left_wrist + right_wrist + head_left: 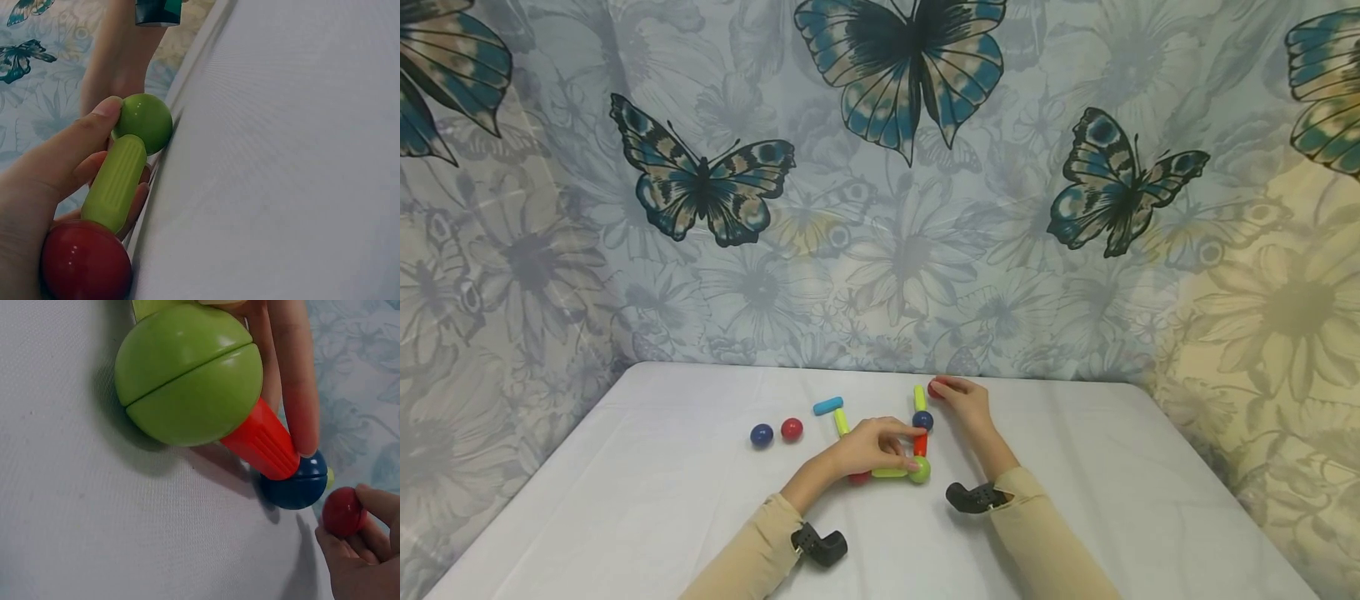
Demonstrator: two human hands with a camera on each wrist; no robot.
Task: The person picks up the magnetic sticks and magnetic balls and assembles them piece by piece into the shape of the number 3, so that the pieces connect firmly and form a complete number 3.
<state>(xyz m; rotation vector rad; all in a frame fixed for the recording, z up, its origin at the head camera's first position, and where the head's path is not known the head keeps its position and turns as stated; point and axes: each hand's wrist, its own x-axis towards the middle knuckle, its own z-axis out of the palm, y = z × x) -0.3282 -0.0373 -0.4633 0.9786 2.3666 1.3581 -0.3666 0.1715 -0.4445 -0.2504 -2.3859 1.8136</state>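
Observation:
My right hand (967, 402) pinches a red ball (342, 512) between thumb and fingers, beside the far end of a joined chain of balls and rods. My left hand (871, 447) holds the chain at its near corner. The left thumb presses a green ball (147, 122), and a fingertip touches near where the red rod (265, 440) meets a blue ball (297, 484). A yellow-green rod (115, 184) links the green ball to another red ball (86, 259). Past the blue ball, a second yellow-green rod (920, 397) points away.
Left of the chain, a loose blue ball (762, 436) and a red ball (792, 430) lie on the white table (625, 500). A blue rod (828, 406) lies near another yellow-green rod (841, 422), partly hidden by my left hand. A butterfly-print cloth (910, 275) hangs behind.

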